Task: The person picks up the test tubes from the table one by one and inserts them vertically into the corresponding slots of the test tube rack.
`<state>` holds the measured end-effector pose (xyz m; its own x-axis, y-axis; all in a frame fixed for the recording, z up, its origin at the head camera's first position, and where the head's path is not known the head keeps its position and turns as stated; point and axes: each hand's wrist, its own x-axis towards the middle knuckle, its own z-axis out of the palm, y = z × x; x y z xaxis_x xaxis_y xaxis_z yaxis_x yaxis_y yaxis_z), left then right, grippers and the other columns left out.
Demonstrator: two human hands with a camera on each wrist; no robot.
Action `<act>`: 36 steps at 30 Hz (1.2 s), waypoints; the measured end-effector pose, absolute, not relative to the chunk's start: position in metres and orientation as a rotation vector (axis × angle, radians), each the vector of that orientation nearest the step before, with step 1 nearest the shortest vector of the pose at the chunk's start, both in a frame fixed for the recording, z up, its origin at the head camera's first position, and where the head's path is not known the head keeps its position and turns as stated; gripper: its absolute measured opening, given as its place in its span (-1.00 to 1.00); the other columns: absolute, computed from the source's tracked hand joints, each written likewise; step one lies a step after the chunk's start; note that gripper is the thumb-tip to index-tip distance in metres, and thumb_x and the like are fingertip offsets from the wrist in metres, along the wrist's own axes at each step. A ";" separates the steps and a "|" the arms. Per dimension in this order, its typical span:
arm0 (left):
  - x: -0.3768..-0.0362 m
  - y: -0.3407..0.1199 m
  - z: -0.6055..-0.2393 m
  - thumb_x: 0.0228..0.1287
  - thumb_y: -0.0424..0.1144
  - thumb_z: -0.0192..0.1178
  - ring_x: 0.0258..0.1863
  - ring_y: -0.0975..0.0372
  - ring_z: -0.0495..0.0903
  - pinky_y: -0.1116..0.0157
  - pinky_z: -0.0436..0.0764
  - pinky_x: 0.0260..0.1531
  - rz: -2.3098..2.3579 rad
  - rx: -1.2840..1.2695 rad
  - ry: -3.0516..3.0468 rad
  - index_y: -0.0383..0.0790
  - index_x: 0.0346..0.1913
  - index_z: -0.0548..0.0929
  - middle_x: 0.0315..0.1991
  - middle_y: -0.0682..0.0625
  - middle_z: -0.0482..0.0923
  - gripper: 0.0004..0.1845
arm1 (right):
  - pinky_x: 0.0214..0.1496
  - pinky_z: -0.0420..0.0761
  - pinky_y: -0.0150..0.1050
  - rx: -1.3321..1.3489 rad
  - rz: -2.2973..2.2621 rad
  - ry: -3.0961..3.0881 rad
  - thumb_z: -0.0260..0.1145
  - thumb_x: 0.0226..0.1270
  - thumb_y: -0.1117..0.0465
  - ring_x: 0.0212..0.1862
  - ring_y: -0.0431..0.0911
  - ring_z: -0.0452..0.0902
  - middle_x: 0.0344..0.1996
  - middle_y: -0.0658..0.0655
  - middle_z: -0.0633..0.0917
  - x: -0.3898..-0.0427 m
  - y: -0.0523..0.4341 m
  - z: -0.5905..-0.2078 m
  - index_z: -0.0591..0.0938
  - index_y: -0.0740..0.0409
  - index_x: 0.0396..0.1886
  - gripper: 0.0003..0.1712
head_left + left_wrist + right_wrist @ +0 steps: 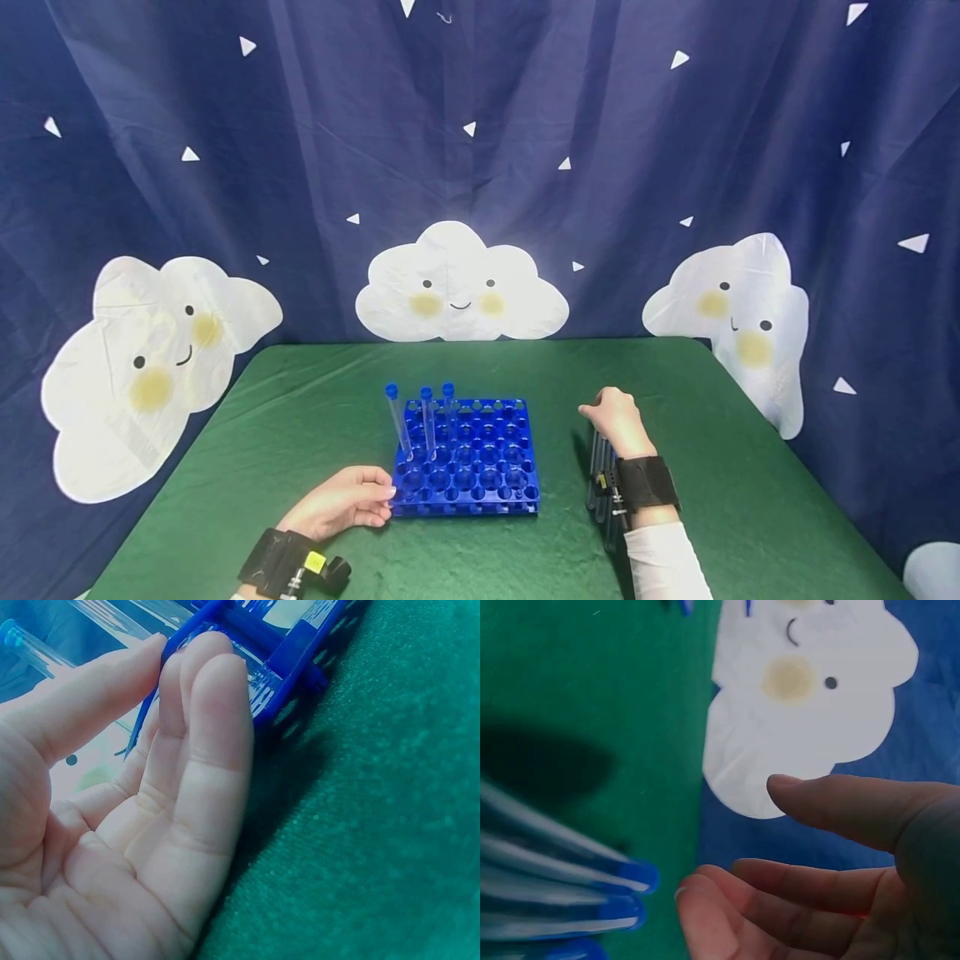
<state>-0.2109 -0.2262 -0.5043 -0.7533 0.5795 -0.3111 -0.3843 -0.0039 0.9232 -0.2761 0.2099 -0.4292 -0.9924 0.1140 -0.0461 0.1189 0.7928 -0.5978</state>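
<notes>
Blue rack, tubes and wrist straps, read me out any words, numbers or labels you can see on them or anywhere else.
No readable text anywhere.
Blue rack: no lettering visible.
Capped tubes: no markings to be made out.
Wrist straps: a small yellow tag by the left wrist, too small to read.
Curtain: only cloud faces and white triangles, no words.

A: I've got the left hand (127, 825) filling my screen, palm towards the lens; fingers (217, 705) straight and pressed together, tips touching the corner of the blue rack (300, 652).

B: Same here; the thumb lies alongside, gripping nothing; clear tubes (112, 619) slant across the top, one with a blue cap (10, 634) at far left; green cloth (382, 825) spreads right, shadowed beneath the rack.
</notes>
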 end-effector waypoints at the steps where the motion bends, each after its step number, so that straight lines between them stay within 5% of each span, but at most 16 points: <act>1: -0.211 -0.226 -0.504 0.38 -0.35 0.11 -0.39 0.33 0.68 0.36 0.71 -0.25 1.830 0.204 1.607 -0.08 -0.24 0.55 -0.38 0.10 0.68 -0.92 | -0.53 0.54 -0.23 0.198 -0.979 2.974 0.31 0.26 0.16 -0.60 -0.08 0.53 -0.59 0.21 0.63 -0.277 0.210 -0.431 0.60 0.39 -0.38 -0.70; 4: -0.211 -0.226 -0.504 0.38 -0.34 0.12 -0.39 0.33 0.68 0.36 0.71 -0.26 1.827 0.199 1.610 -0.07 -0.24 0.55 -0.38 0.10 0.68 -0.92 | -0.60 0.44 -0.28 0.214 -0.968 2.988 0.31 0.25 0.17 -0.68 -0.10 0.45 -0.80 0.04 0.47 -0.279 0.211 -0.437 0.45 0.18 -0.70 -0.62; 7: -0.212 -0.226 -0.505 0.38 -0.34 0.11 -0.39 0.33 0.68 0.35 0.71 -0.26 1.824 0.198 1.610 -0.07 -0.25 0.56 -0.39 0.10 0.68 -0.91 | -0.61 0.41 -0.29 0.228 -0.966 2.986 0.31 0.24 0.19 -0.70 -0.11 0.42 -0.84 0.00 0.39 -0.281 0.211 -0.441 0.33 0.07 -0.78 -0.54; 16: -0.212 -0.227 -0.506 0.40 -0.36 0.08 -0.39 0.33 0.68 0.35 0.71 -0.25 1.819 0.210 1.604 -0.06 -0.25 0.56 -0.38 0.11 0.67 -0.88 | -0.43 0.55 -0.07 0.222 -0.867 3.047 0.33 0.15 0.22 -0.51 0.05 0.48 -0.59 0.23 0.55 -0.284 0.212 -0.450 0.55 0.34 -0.54 -0.75; 36: -0.213 -0.227 -0.506 0.40 -0.34 0.10 -0.39 0.34 0.68 0.36 0.71 -0.25 1.816 0.199 1.599 -0.06 -0.25 0.56 -0.39 0.12 0.67 -0.90 | -0.46 0.42 -0.13 0.214 -0.748 3.077 0.30 0.02 0.31 -0.50 0.03 0.37 -0.62 0.12 0.41 -0.289 0.204 -0.464 0.34 0.15 -0.69 -0.70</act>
<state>-0.2130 -0.2273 -0.5061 -0.7441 0.5842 -0.3239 -0.3951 0.0060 0.9186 -0.2890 0.2041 -0.4641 -0.9904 0.1384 -0.0007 0.1232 0.8798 -0.4591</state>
